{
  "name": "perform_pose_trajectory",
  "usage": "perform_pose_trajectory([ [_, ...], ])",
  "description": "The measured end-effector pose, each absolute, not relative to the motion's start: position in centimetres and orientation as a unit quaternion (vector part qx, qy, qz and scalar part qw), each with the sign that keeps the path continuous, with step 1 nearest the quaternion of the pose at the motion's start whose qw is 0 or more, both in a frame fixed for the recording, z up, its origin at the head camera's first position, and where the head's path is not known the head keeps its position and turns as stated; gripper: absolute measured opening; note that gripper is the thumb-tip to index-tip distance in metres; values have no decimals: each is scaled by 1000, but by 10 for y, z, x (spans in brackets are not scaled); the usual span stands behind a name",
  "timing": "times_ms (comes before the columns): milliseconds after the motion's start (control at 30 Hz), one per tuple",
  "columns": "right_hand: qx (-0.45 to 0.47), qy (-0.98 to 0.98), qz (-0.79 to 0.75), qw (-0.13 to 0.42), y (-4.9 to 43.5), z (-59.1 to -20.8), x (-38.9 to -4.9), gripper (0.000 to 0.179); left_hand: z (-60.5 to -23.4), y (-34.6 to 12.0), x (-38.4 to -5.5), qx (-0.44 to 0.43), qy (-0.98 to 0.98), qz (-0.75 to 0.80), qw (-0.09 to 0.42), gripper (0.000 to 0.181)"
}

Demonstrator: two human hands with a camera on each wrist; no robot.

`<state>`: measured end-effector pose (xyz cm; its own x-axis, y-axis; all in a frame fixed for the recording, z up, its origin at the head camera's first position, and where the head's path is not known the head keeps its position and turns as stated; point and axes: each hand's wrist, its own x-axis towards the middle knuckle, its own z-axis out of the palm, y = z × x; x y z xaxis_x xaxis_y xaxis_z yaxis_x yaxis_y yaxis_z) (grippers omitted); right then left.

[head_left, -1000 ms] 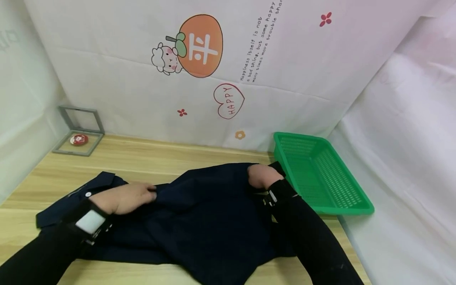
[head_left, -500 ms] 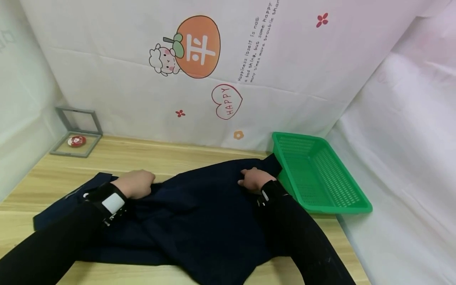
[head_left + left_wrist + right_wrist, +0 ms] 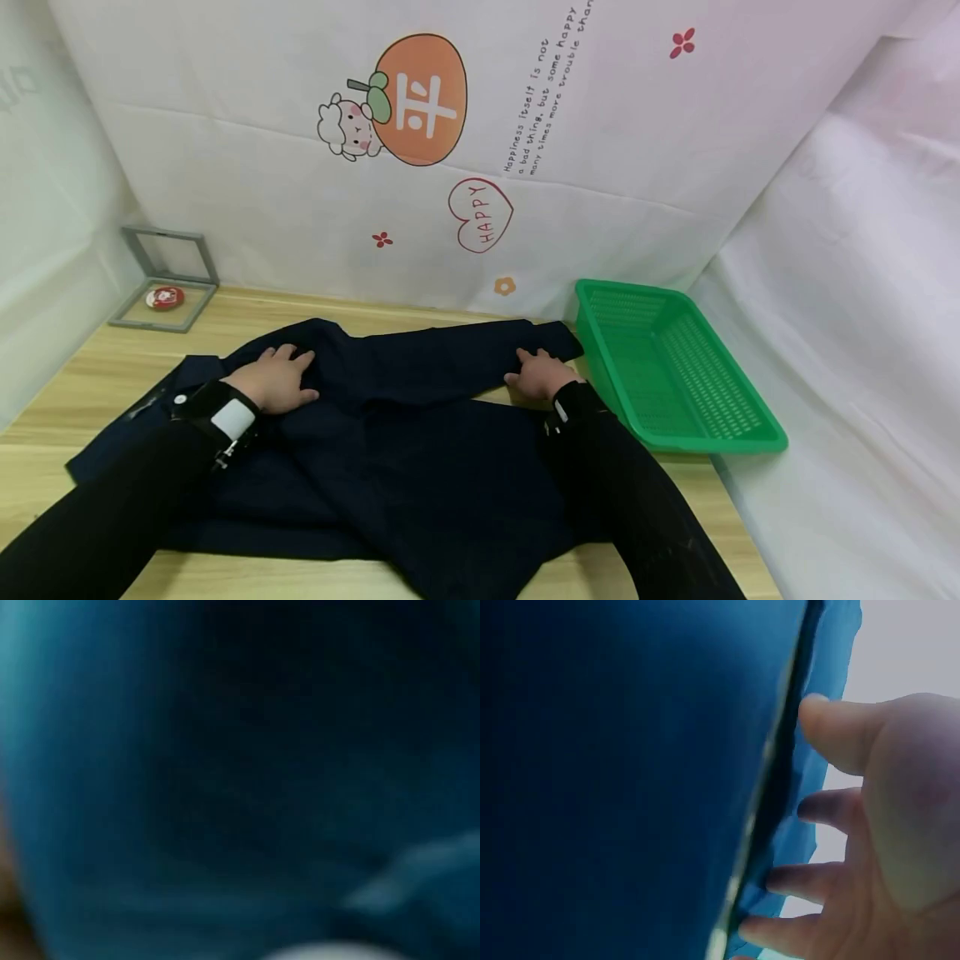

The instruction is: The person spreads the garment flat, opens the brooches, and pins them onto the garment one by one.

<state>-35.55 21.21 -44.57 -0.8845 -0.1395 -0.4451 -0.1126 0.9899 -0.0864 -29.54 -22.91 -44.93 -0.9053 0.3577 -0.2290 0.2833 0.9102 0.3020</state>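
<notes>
A dark navy shirt with a collar at the left and a white button lies spread over the table. My left hand rests on its upper left part, fingers spread over the cloth. Along the back, one sleeve stretches to the right. My right hand touches that sleeve near its end; in the right wrist view, the right hand has its fingers extended against the blue cloth. Only blurred dark cloth fills the left wrist view, so the left fingers are hidden there.
A green plastic basket stands at the right, close to the sleeve's end. At the back left is an open grey frame with a red and white item in it. Printed white cloth hangs behind the wooden table.
The left hand has gone from a curled hold on the cloth's upper edge to spread fingers. The cloth there has shifted back, and the sleeve now lies apart from the shirt's body at the right.
</notes>
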Motion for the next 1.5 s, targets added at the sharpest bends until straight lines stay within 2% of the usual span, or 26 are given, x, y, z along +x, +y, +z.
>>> perform_pose_trajectory([
  [67,-48,969,-22,239,215,-446,-358,70,-452,-231,-296,149,966,125,168,79],
  [167,-34,969,-25,242,218,-446,-361,72,-453,-236,-301,128,967,127,182,81],
  [400,-59,979,-7,195,216,-449,-368,64,-452,-244,-311,83,961,150,219,84],
  [633,-42,979,-4,201,219,-455,-378,67,-449,-249,-312,67,956,181,220,90],
  [867,-2,971,-74,226,223,-457,-383,70,-460,-254,-318,63,954,197,216,92],
  [1067,-62,973,-65,212,208,-437,-361,70,-470,-257,-322,84,963,202,155,85],
  [1300,-246,958,13,148,171,-416,-287,45,-457,-269,-288,111,986,111,52,57],
  [1400,-275,947,12,166,167,-415,-252,49,-456,-282,-273,111,989,94,7,50],
  [1500,-261,942,9,210,171,-418,-234,56,-454,-295,-265,122,979,141,-78,39],
])
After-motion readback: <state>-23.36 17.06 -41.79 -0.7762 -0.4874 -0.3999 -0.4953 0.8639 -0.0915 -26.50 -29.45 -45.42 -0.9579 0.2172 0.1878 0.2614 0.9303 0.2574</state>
